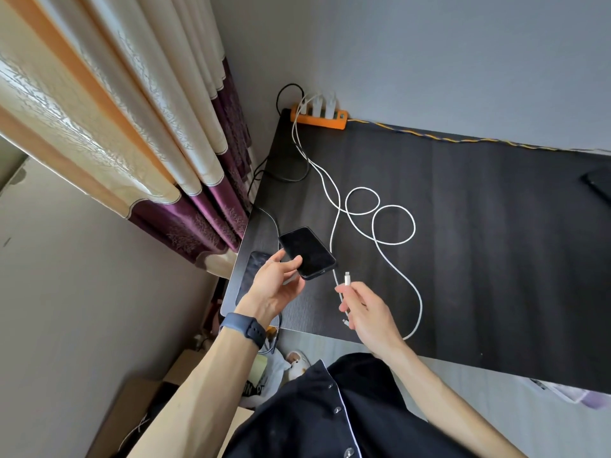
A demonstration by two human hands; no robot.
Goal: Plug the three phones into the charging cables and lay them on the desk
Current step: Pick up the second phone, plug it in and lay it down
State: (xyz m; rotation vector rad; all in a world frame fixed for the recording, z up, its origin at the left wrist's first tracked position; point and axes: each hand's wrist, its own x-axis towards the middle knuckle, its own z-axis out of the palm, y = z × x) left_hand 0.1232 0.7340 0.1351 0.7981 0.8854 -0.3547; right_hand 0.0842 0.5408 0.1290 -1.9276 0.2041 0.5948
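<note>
My left hand (276, 284) holds a black phone (309, 251) screen-up above the dark desk (479, 259), near its left edge. My right hand (365, 312) pinches the plug end (347, 278) of a white charging cable (393, 223), its tip pointing up, a short gap from the phone's lower end. The cable loops across the desk back to white chargers in an orange power strip (319, 119) at the far corner. A second dark phone (253, 272) lies flat on the desk's left edge, partly under my left hand. A third dark phone (598, 185) shows at the right edge of view.
Curtains (132, 127) hang close to the desk's left side. A black cable (287, 176) runs off the left edge. A striped cord (463, 138) lies along the wall. Below the desk sit cardboard boxes (132, 408) and bags.
</note>
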